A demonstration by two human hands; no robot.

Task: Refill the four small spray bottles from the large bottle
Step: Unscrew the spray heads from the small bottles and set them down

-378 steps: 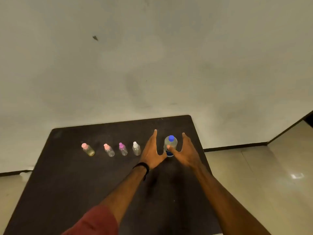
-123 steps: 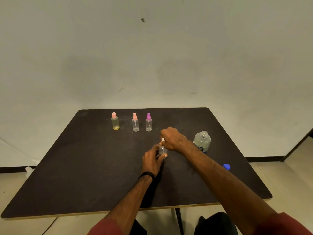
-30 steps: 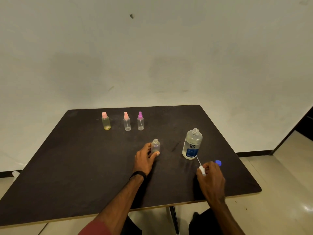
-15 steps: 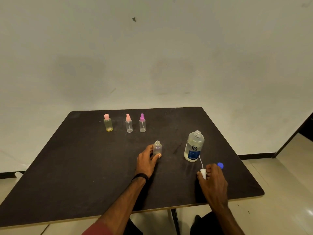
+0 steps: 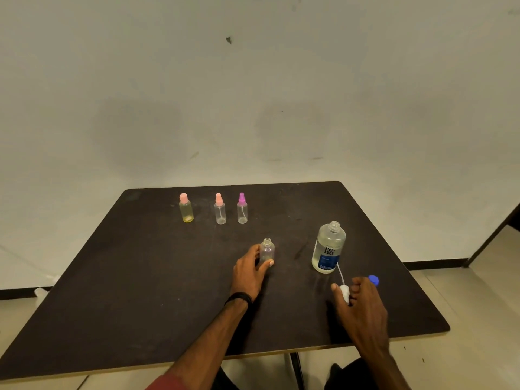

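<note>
Steadying the open spray bottle (image 5: 266, 250) with my left hand (image 5: 249, 273), I have its body in a light grip, thumb on the near side and fingers curled round the far side. It stands upright near the middle of the worktop (image 5: 140, 291), long axis vertical, bare threaded neck pointing straight up.

A second ago my right hand (image 5: 363, 308) was carrying the white spray head (image 5: 344, 293); now it has come down to the worktop just in front of the large bottle (image 5: 328, 247), my fingers pinching the head with its thin dip tube trailing back toward the bottle's base. I judge the head is being parked, which would free that hand to pour.

The large bottle is upright and uncapped, mouth up, well to the right of the small one. Its blue cap (image 5: 373, 280) lies on the worktop just beyond my right fingers.

So the first refill is ready to begin: both necks are open and nothing has been poured into this bottle that I can see. At the far side, the yellow-tinted bottle (image 5: 186, 208), the pink-topped bottle (image 5: 220, 209) and the purple-topped bottle (image 5: 242, 208) stand in a row, capped.
</note>
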